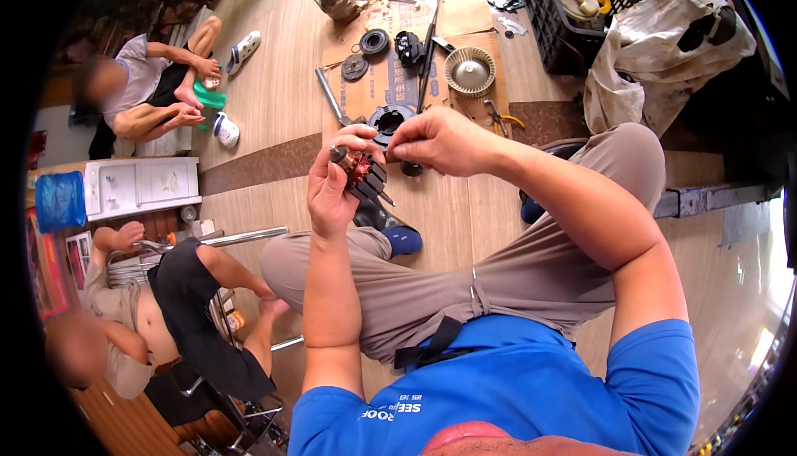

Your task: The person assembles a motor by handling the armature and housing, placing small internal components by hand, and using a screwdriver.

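My left hand (330,198) holds up a motor armature (365,175) with reddish copper windings, dark core bars and a shaft end near the thumb. Close to its right side, my right hand (448,142) has thumb and fingers pinched together; whatever is between them is too small to make out. Just beyond the hands, a round grey motor part (384,115) with a dark centre lies on flattened cardboard (365,99). A hammer (330,93) lies left of it, and yellow-handled pliers (499,118) lie to the right.
A blower wheel (470,71), a black ring (374,41), a round disc (354,67) and a cylindrical motor (334,1) sit farther off. Black crates (552,41) and a stained white sack (623,82) stand at right. Two people sit at left, near a white cabinet (141,188).
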### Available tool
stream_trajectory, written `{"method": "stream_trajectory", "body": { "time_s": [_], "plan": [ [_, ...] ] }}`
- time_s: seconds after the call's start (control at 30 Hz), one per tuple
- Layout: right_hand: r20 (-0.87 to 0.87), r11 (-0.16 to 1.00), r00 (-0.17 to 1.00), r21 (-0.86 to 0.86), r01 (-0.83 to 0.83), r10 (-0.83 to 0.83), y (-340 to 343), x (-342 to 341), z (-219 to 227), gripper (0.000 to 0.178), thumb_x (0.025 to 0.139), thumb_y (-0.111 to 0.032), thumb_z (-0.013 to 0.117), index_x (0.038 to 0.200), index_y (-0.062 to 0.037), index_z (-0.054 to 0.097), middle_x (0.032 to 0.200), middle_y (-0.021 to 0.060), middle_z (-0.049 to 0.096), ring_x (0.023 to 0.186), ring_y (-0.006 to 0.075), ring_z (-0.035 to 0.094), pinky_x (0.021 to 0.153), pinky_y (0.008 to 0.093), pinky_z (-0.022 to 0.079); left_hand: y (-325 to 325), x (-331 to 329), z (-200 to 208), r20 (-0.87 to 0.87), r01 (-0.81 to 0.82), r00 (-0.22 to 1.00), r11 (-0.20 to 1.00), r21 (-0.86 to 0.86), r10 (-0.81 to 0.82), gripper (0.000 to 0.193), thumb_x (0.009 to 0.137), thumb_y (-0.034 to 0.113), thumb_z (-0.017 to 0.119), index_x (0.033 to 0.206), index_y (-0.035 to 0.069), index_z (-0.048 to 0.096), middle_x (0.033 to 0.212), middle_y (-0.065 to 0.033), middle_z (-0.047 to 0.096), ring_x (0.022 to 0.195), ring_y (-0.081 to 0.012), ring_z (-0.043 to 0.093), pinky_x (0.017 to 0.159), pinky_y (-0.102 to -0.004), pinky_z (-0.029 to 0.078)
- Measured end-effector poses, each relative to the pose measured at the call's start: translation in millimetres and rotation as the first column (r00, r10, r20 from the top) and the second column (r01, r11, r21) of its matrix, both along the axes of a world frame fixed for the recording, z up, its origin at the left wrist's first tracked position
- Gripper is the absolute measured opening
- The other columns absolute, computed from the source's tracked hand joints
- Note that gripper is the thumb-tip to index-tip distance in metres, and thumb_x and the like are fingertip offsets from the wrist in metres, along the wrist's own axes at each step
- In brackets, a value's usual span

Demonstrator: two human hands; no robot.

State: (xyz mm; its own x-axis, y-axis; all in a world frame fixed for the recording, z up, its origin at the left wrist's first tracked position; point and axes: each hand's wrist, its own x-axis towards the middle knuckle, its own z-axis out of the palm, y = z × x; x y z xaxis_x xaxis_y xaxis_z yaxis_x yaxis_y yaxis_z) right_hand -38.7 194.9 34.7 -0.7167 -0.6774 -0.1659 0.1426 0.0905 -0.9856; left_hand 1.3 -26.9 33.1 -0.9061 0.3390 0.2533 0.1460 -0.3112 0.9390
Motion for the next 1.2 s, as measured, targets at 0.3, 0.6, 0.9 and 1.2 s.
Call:
{"method": "stream_trajectory", "body": {
  "time_s": [0.3,0.6,0.9,1.2],
  "plan": [
    [-0.193,0.995,0.979,-0.088,0.056,-0.072,21.9,-6.4,16.2,0.018,0.09,-0.016,0.065,0.093,0.0011,0.07,0.068,0.0033,0.063,0.066,0.0053,0.054,0.062,0.0266,0.047,-2.5,-7.1,-5.3,0.197,-0.159,0.96,0.967,-0.198,0.199,0.029,0.098,0.022,0.058,0.116,-0.001,0.06,0.108,-0.0122,0.067,0.097,-0.014,0.062,0.087,-0.0267,0.048],
    [-0.738,0.996,0.672,0.085,0.002,0.061,17.1,16.6,21.5,0.008,0.083,-0.011,0.068,0.088,-0.0043,0.067,0.078,0.0111,0.063,0.073,0.0312,0.062,0.064,0.0378,0.05,-3.4,-18.2,-19.3,0.411,-0.635,0.642,0.75,-0.188,0.647,0.022,0.1,0.029,0.054,0.098,0.007,0.052,0.081,-0.0041,0.062,0.06,-0.0138,0.06,0.047,-0.0258,0.047],
    [-0.803,0.94,0.585,0.28,0.195,0.118,31.2,0.2,9.4,0.01,0.087,-0.02,0.061,0.084,-0.0114,0.066,0.078,0.0071,0.062,0.078,0.0291,0.064,0.067,0.0403,0.05,-63.7,-29.9,-27.6,0.679,-0.733,0.553,0.67,0.121,0.483,0.036,0.102,0.039,0.038,0.106,0.008,0.058,0.1,-0.014,0.066,0.087,-0.0309,0.061,0.058,-0.0372,0.046],
    [-0.913,0.882,0.408,0.195,0.429,0.004,68.2,-30.2,26.1,0.011,0.086,-0.023,0.065,0.085,-0.0132,0.069,0.078,0.0055,0.062,0.074,0.0278,0.062,0.063,0.0374,0.05,-57.3,-17.6,7.0,0.511,-0.22,0.859,0.92,0.323,0.026,0.036,0.099,0.035,0.044,0.109,0.005,0.06,0.118,-0.0236,0.061,0.09,-0.0346,0.065,0.055,-0.0337,0.052]
  ]
}}
